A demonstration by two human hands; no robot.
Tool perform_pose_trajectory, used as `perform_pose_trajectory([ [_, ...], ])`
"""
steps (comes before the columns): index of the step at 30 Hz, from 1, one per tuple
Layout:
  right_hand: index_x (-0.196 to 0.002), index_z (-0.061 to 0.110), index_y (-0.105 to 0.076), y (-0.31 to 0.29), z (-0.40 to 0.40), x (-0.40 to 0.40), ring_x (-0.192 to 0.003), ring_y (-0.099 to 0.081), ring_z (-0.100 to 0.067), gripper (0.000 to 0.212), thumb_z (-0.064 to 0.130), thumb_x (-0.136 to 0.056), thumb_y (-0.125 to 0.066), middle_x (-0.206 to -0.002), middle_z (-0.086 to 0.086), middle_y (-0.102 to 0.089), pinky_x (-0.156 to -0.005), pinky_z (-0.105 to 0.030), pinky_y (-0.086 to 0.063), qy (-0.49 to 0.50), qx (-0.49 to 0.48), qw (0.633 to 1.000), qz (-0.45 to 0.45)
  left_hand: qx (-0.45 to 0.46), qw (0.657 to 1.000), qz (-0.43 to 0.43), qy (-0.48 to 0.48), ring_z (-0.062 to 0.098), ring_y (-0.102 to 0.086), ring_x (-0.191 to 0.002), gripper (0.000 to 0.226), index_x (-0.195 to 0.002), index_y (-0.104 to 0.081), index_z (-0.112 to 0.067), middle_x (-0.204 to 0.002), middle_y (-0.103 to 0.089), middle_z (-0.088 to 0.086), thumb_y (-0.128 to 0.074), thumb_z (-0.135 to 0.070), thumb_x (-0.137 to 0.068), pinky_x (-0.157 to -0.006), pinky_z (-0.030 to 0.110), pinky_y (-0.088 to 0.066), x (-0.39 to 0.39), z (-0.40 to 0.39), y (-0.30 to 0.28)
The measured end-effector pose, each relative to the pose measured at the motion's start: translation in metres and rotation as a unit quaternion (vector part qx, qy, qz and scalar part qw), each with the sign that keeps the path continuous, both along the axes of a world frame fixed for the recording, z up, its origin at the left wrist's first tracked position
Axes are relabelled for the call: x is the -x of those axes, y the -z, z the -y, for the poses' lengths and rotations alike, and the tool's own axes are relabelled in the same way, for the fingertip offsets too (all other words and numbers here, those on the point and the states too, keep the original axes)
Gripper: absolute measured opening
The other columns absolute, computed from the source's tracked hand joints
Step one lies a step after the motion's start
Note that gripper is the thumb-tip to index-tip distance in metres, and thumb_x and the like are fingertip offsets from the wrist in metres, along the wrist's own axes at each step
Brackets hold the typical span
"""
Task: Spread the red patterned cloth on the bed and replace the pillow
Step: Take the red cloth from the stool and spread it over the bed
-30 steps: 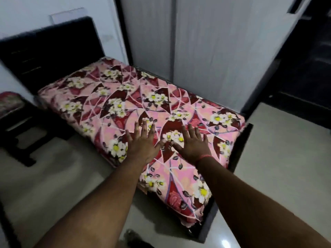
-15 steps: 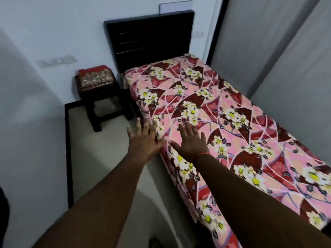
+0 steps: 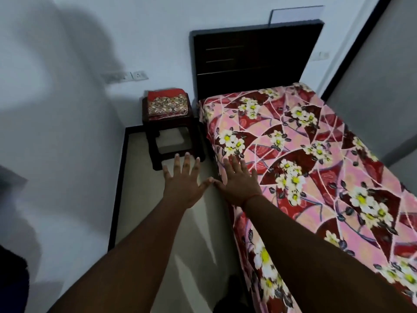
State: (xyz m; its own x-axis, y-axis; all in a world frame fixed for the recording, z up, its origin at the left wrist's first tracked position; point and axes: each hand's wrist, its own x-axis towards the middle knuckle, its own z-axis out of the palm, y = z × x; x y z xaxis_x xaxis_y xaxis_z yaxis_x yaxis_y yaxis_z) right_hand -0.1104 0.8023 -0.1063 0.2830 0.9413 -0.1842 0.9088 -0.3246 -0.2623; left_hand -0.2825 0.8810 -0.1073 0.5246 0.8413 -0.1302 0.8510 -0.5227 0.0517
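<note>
The red and pink cloth with white flowers [image 3: 316,168] lies flat over the whole bed, hanging down its near side. A red pillow with a gold pattern [image 3: 167,105] rests on a dark stool left of the bed's head. My left hand [image 3: 184,182] hovers over the floor beside the bed, fingers spread, holding nothing. My right hand [image 3: 239,180] is over the cloth's left edge, fingers apart and empty; whether it touches the cloth I cannot tell. The two thumbs almost meet.
A dark headboard [image 3: 255,57] stands against the white wall. The dark wooden stool [image 3: 171,136] sits in the corner between wall and bed. Grey wardrobe doors [image 3: 379,98] run along the bed's far side. A pale floor strip [image 3: 158,211] lies left of the bed.
The view has swung from the bed's foot towards its head, bringing the stool and pillow into sight. Both hands stayed flat and spread; the left hand slid off the cloth over the floor.
</note>
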Motion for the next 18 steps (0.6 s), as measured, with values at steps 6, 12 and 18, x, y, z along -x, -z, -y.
perform_pose_trajectory([
  [6,-0.158,0.026,0.002,-0.011,-0.123,-0.033,-0.153,0.002,-0.029,0.088,0.076,-0.091,-0.024,-0.167,-0.004,0.006,-0.120,-0.058,-0.007,-0.050,-0.003,0.999,0.019,0.011,0.999,0.008,-0.047,0.032,0.017,-0.151,0.085,-0.158,0.002,-0.030,-0.166,0.010,0.006,-0.005,-0.079,-0.089,-0.116,0.065,0.005,-0.024,-0.092,-0.008],
  [12,-0.158,0.027,0.002,0.005,-0.230,-0.031,-0.153,0.004,-0.028,0.087,0.075,-0.091,-0.025,-0.167,-0.003,0.006,-0.119,-0.057,-0.007,-0.092,0.007,0.996,0.019,0.040,0.995,0.008,-0.095,0.031,0.022,-0.149,0.093,-0.157,0.004,-0.032,-0.166,0.014,0.005,0.003,-0.085,-0.081,-0.115,0.066,0.007,-0.014,-0.190,0.012],
  [18,-0.158,0.027,0.001,0.014,-0.348,-0.027,-0.153,0.005,-0.028,0.089,0.077,-0.090,-0.025,-0.167,-0.003,0.006,-0.119,-0.057,-0.007,-0.088,0.030,0.996,0.017,0.058,0.993,0.000,-0.107,0.032,0.022,-0.149,0.090,-0.156,0.010,-0.031,-0.165,0.017,0.007,0.003,-0.083,-0.083,-0.116,0.065,0.007,-0.002,-0.311,0.027],
])
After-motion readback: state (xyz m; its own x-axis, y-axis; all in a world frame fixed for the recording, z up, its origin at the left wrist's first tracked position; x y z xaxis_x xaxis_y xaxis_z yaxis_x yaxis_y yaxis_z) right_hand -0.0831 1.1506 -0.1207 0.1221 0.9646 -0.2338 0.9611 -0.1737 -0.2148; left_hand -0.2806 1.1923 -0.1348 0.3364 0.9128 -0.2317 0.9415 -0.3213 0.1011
